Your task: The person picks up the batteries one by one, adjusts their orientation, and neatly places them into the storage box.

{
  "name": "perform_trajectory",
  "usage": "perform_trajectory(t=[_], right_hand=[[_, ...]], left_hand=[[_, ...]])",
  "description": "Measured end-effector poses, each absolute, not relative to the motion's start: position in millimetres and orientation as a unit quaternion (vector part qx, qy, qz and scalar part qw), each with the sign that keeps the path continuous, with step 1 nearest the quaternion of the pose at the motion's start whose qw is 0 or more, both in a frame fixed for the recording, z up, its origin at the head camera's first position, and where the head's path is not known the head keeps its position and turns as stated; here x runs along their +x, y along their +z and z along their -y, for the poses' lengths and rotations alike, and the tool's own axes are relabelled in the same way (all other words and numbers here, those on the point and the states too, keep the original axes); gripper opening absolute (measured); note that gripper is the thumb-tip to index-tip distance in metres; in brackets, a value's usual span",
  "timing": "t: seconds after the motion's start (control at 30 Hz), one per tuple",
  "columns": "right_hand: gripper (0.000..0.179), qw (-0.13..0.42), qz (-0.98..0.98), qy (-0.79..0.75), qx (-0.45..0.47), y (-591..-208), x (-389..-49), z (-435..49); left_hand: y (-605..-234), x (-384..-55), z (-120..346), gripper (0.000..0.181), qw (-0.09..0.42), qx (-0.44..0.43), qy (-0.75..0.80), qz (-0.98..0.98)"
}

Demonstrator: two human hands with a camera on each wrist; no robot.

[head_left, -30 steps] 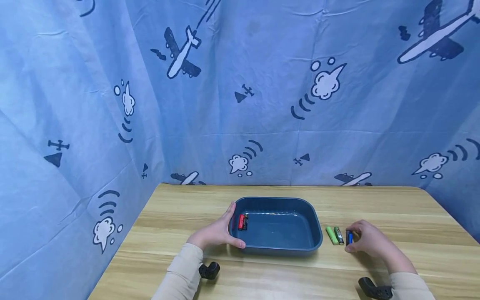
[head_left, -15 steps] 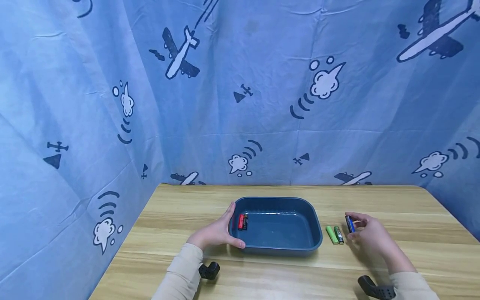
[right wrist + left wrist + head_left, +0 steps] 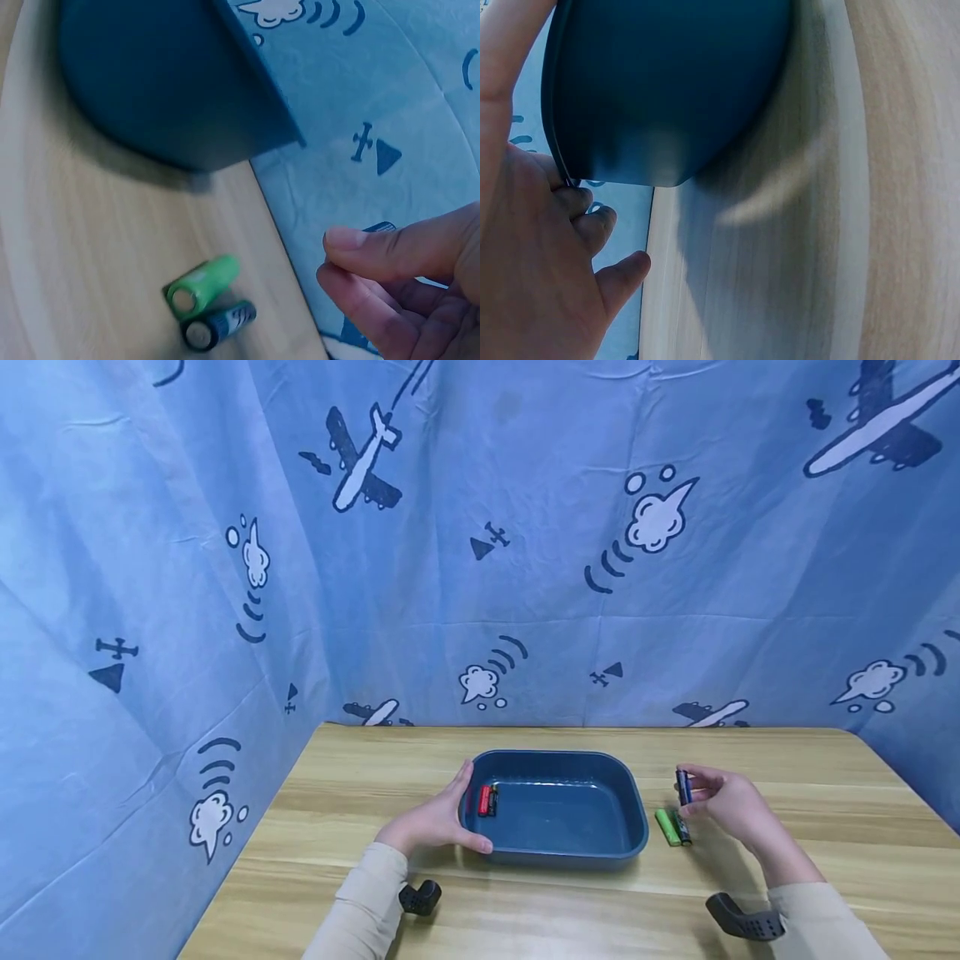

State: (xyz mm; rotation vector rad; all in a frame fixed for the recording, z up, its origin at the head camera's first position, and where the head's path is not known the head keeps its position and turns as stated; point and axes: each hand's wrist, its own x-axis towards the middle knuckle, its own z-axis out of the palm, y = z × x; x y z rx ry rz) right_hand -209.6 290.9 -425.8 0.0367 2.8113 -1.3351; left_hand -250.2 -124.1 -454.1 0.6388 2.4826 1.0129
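Pinched in the right hand, at least one dark blue battery hangs above the wood-grain table, beside the blue basin the left hand grips; airplane-printed blue fabric drapes behind.

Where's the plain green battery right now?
In the head view, the plain green battery lies on the wooden table, just right of the dark blue bin, beside a darker battery and near the right hand.

At least one dark-blue battery is hanging pinched above the bench! Red battery and black battery are lying together in the navy tray's left end; green battery and dark-wrapped battery are lying outside, to its right.
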Motion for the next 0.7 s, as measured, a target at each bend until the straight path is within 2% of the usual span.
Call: perform_trajectory(t=[0.7], right_hand=[[0.078, 0.031, -0.89, -0.455, 0.015, -399.3, -231.5, -260.5]], left_hand=[[-452.6, -249.8, 124.6, 0.126, 0.194, 0.225, 0.362, -0.884]])
